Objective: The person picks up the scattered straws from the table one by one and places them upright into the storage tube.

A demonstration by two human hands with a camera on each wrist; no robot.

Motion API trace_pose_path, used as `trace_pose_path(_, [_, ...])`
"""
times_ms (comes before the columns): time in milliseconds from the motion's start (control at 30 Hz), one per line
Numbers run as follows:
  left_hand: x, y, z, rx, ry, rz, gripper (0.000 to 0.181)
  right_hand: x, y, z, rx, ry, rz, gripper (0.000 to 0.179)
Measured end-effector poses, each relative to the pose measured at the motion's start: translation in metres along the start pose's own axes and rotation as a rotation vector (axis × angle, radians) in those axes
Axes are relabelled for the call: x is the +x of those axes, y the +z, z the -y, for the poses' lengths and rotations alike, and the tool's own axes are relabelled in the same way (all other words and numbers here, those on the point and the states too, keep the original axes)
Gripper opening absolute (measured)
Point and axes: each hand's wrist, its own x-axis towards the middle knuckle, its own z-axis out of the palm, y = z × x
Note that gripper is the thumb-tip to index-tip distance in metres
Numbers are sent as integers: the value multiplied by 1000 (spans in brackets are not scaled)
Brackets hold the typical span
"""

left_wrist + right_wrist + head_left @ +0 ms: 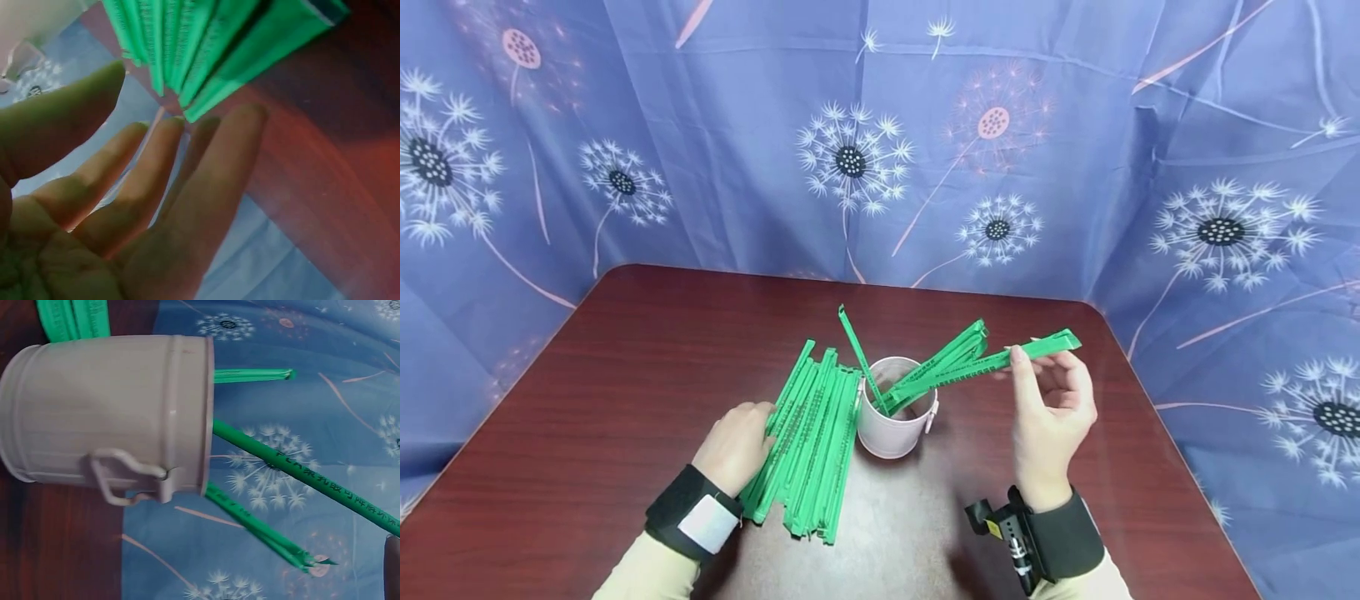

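The green-wrapped straw [970, 369] is pinched near its outer end in the grip of the right hand [1049, 410], slanted out rightward from the pink bucket [887, 437], with its lower end inside the bucket's mouth. Other wrapped straws [953, 346] are held leaning in the bucket, and left of it a pile of straws [812, 454] is spread on the bench [587, 417]. On the pile's side away from the bucket, the left hand [733, 444] is placed, its grip released.
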Motion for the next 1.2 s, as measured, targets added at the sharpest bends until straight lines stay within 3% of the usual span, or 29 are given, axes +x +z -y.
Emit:
trace_pose_path(167, [3, 12, 8, 30, -5, 56, 35, -5, -6, -9, -82, 54, 22, 13])
trace_pose_path(300, [5, 17, 14, 29, -8, 61, 34, -10, -7, -18, -100, 102, 42, 14])
trace_pose_path(933, [10, 14, 15, -45, -88, 132, 31, -29, -8, -50, -306, 257, 107, 17])
trace_pose_path(1200, [13, 22, 21, -72, -125, 156, 32, -36, -9, -58, -425, 288, 163, 24])
